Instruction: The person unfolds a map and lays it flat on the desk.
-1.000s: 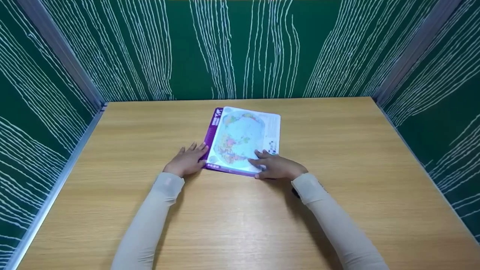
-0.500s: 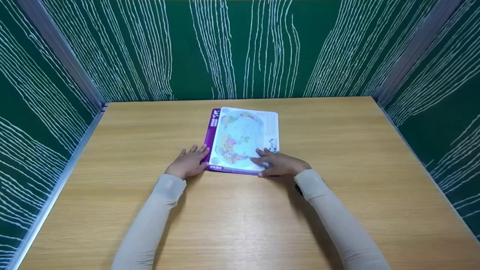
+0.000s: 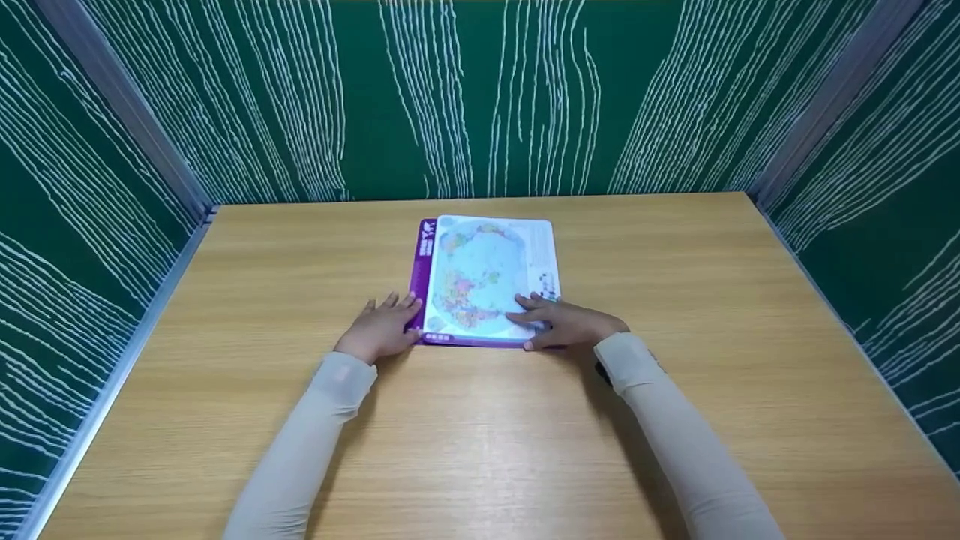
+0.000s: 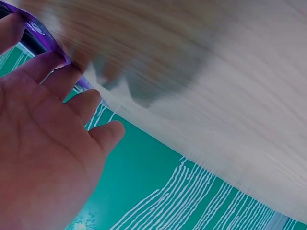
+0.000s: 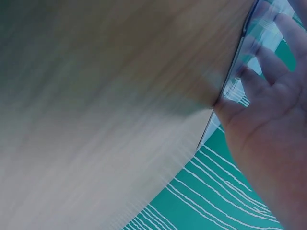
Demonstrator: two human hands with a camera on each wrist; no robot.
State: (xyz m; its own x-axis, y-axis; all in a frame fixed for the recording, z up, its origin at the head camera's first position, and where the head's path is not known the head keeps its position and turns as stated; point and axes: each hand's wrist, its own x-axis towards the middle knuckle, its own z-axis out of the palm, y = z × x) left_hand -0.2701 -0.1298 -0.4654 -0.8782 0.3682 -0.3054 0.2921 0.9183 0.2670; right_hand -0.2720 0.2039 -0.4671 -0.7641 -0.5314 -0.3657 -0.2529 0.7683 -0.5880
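Note:
A world map sheet lies on the table, its print mostly pale blue. Under it is a purple sheet or board, showing along the left side and the near edge. My left hand rests at the near left corner with spread fingers touching the purple margin. At the near right corner, my right hand lies with extended fingers on the map. In the left wrist view the left hand's fingers meet the purple edge. The right wrist view has the right hand against the sheet's edge.
The wooden table spreads around the sheets. Green panels with white wavy lines stand behind it and at both sides. Grey metal posts mark the corners.
The map and the purple layer have turned slightly counterclockwise, the far end shifting left and the near end right. Both hands have moved a little right with them, the right one also slightly farther away.

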